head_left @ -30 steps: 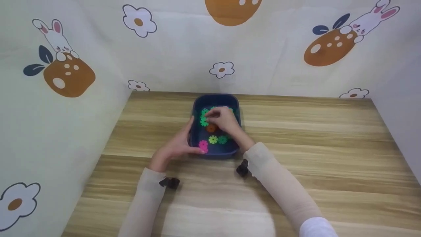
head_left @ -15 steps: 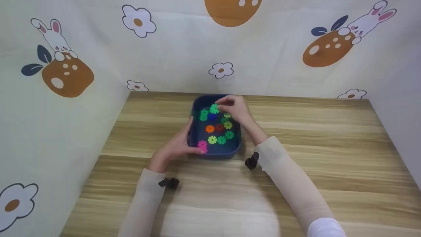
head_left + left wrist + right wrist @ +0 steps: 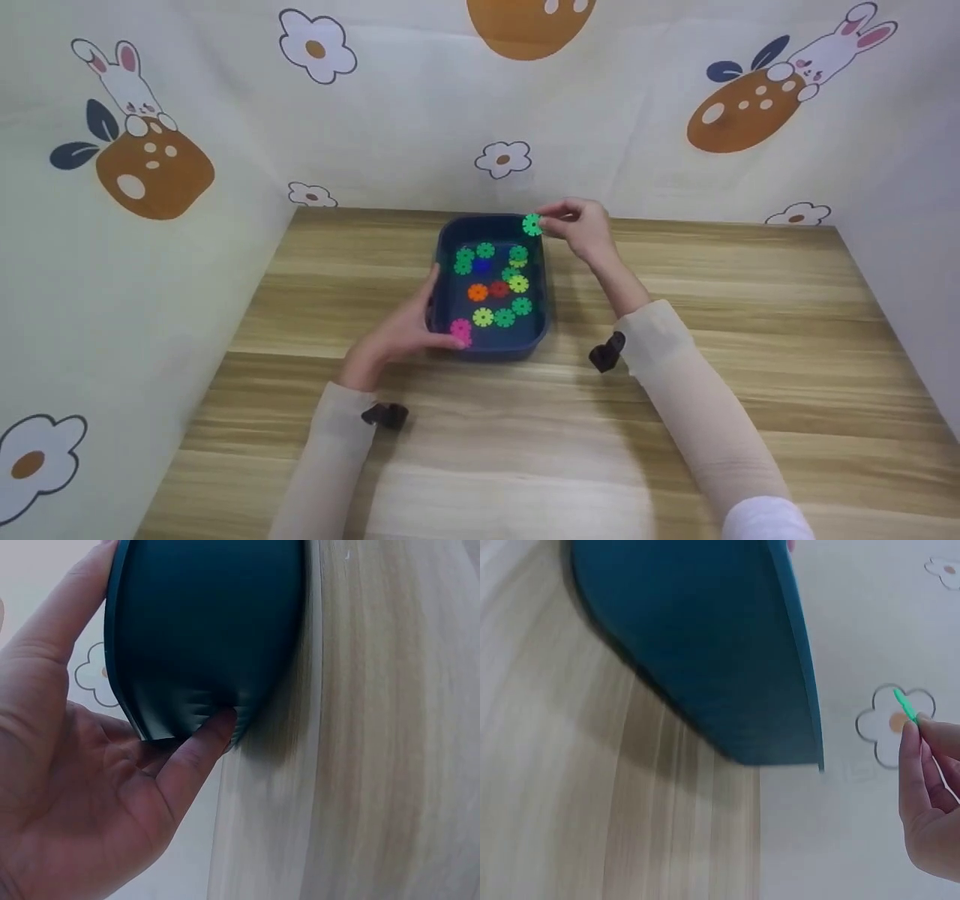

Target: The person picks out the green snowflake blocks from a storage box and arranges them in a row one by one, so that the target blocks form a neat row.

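Clearly, the relation I watch most is between the small bright-green plastic disc with notched edge (image 3: 532, 224) and the navy-blue plastic tray with rounded corners (image 3: 495, 351). From my distant place, the head view gives me the disc across the rim at the tray's far right corner; in the right wrist view it appears apart from the tray wall. The right hand (image 3: 585, 225) is the nearer one: its grip is narrow, pinching the disc by the edge, and this hand is outside the tray, on the right. The tray's long axis runs away from the person. At its near left corner the left hand (image 3: 401, 326) holds it, with a wide-spread grip.

As for materials, the held disc, seen edge-on, looks thin and flat. Inside the tray I see similar gear-like shapes, among them an orange disc (image 3: 478, 292) and a pink disc (image 3: 460, 328). The tray wall seems smooth, and the wood-patterned worktop (image 3: 720, 337) has long brown streaks.
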Motion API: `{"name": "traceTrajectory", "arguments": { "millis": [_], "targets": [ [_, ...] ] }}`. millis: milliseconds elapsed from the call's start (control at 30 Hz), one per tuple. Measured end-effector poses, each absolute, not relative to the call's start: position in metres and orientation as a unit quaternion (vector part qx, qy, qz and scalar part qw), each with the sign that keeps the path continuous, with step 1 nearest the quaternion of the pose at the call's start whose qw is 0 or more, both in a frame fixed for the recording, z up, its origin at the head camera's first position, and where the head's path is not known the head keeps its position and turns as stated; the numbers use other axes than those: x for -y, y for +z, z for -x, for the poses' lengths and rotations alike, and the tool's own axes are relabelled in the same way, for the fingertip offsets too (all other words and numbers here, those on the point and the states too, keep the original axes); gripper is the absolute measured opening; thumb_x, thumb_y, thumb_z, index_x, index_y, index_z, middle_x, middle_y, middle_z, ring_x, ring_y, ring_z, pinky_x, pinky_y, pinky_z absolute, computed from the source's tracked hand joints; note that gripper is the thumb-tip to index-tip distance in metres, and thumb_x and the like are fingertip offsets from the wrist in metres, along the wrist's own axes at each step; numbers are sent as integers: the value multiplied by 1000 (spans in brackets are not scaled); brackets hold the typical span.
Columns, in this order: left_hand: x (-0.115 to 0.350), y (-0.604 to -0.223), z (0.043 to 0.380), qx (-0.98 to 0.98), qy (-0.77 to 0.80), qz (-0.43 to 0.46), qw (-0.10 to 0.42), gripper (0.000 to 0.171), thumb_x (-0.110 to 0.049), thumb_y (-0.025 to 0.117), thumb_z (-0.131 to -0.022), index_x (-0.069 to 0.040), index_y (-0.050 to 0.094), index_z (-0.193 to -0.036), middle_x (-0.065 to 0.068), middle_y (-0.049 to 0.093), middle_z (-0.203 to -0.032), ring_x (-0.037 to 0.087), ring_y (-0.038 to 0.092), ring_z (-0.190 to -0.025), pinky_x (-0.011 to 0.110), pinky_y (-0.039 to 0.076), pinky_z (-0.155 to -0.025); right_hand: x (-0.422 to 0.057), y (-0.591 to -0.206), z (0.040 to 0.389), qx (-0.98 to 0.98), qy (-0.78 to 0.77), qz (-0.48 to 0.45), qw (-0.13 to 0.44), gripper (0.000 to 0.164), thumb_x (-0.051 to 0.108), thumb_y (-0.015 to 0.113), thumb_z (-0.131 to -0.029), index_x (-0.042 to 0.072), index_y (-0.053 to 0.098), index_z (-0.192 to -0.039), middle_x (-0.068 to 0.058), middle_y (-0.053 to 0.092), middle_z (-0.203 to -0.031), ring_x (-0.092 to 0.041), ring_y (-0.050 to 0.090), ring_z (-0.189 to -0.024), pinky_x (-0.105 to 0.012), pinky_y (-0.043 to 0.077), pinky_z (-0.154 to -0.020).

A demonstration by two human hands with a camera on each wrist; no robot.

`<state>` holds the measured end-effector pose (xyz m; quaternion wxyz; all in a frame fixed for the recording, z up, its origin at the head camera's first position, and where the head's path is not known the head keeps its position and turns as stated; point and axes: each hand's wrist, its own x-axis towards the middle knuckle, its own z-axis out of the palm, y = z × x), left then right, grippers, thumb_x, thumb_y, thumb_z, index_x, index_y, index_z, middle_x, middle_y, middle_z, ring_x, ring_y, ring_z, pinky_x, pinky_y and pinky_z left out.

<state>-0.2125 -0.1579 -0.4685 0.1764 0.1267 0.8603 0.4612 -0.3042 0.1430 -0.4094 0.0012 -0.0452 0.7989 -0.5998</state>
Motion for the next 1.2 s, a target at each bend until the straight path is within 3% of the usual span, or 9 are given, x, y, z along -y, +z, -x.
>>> {"name": "traceTrajectory", "arguments": {
  "millis": [267, 900, 1200],
  "targets": [
    [157, -466, 215, -853, 469, -132, 187, 135, -37, 91, -70, -27, -9, -161, 5, -1, -170, 26, 14, -155, 48, 15, -127, -174, -410, 311, -790, -613, 18, -4, 27, 8, 71, -91, -6, 70, -115, -5, 71, -99, -2, 67, -80, -17, 59, -79],
    [158, -468, 218, -845, 476, -143, 196, 132, -33, 89, -73, -31, -11, -160, 1, 0, -170, 25, 19, -152, 50, 18, -126, -231, -422, 311, -763, -646, -26, -5, 31, -2, 67, -91, -15, 63, -119, 7, 67, -81, -1, 67, -76, -17, 59, -78],
    [159, -467, 218, -851, 468, -147, 186, 133, -32, 90, -72, -27, -10, -160, 3, -2, -170, 26, 19, -153, 49, 19, -126, -242, -445, 321, -762, -644, -65, 33, 34, 0, 65, -93, -13, 61, -124, 10, 66, -82, 1, 66, -76, -19, 59, -81]
  ]
}}
